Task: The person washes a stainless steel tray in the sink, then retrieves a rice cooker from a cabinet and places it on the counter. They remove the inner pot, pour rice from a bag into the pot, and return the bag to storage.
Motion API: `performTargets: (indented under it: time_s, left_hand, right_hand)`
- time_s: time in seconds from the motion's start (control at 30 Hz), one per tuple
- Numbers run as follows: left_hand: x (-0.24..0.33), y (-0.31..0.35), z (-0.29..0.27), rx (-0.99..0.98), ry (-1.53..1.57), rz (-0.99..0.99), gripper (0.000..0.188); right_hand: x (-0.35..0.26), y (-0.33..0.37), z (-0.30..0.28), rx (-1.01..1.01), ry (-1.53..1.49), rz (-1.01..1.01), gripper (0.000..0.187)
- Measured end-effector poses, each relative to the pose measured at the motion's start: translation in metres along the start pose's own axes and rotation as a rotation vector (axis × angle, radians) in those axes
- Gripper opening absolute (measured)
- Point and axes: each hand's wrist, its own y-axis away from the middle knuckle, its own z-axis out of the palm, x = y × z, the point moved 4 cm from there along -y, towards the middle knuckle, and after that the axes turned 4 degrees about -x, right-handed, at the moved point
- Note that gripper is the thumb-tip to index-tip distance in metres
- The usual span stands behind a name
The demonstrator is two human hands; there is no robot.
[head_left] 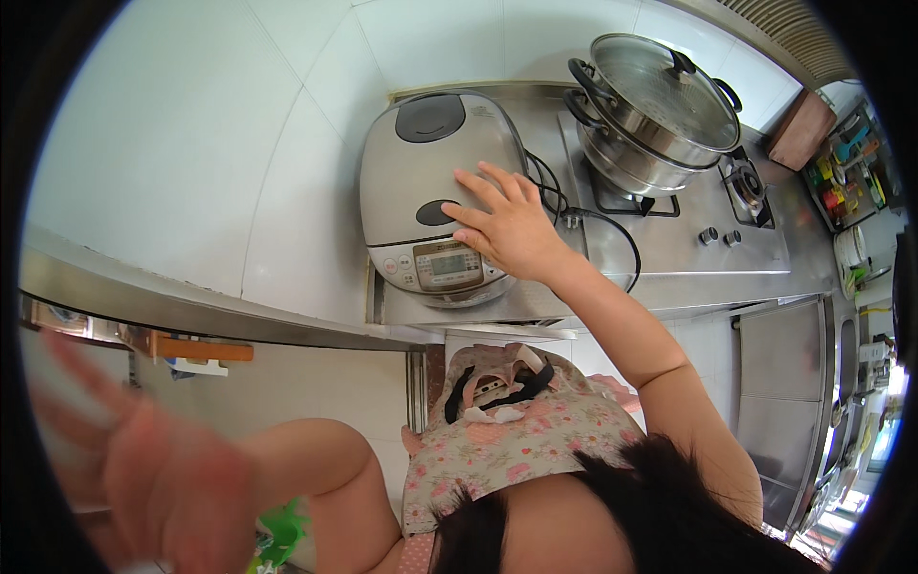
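Observation:
A silver-grey rice cooker (421, 163) stands on the steel counter with its lid closed. My right hand (507, 220) rests on the lid's front right part, fingers spread. One fingertip touches or nearly touches the dark oval button (436, 211) at the lid's front edge. Below my thumb, the control panel with its small display (449, 268) faces me. My left hand (177, 478) is raised at the lower left, away from the cooker and smeared by motion; whether it holds anything is unclear.
Right of the cooker, a two-tier steel steamer pot (650, 124) with a glass lid sits on the gas stove. Between them lies a black power cord (612, 225) with a plug. A second burner (746, 187) and a wooden board (801, 132) are farther right.

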Motion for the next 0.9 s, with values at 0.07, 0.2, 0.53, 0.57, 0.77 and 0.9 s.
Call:
performTargets:
  time_s: [0.07, 0.2, 0.53, 0.57, 0.77, 0.9]
  left_hand:
    - [-0.014, 0.019, -0.01, 0.439, -0.106, -0.018, 0.081]
    - [-0.039, 0.069, -0.027, 0.513, -0.292, -0.29, 0.08]
    - [-0.058, 0.15, -0.052, 0.449, -0.494, -0.767, 0.079]
    - [-0.063, 0.154, -0.052, 0.459, -0.508, -0.799, 0.078]
    - [-0.083, 0.177, -0.063, 0.485, -0.513, -0.943, 0.073]
    - [-0.103, 0.189, -0.062, 0.486, -0.439, -1.01, 0.066]
  right_hand:
    - [-0.005, -0.003, 0.005, -0.036, 0.015, -0.005, 0.033]
    - [-0.004, -0.003, 0.001, -0.089, -0.04, 0.015, 0.039]
    - [0.051, -0.046, -0.052, 0.32, -0.16, 0.078, 0.07]
    - [0.059, -0.058, -0.056, 0.374, -0.176, 0.085, 0.064]
    - [0.1, -0.155, -0.068, 0.534, -0.233, 0.125, 0.054]
    - [0.136, -0.198, -0.075, 0.496, -0.1, 0.229, 0.051]
